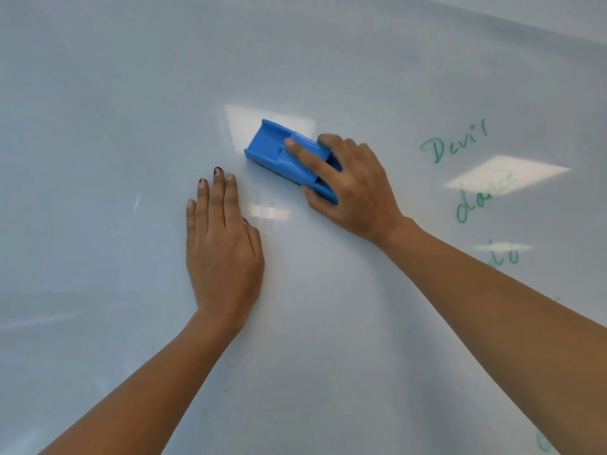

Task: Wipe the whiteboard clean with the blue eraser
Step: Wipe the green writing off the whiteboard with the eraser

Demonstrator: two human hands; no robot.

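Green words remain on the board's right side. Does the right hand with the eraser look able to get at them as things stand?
Probably yes: the right hand holds the blue eraser on the whiteboard, and bare board lies between it and the green writing.

Glossy pale surface fills nearly the whole view. Bright rectangular reflections of ceiling light panels (505,172) show on it, one at centre, others to the right. Top right corner: a lighter strip of wall (558,14) above a straight diagonal edge. Lighting even, soft.
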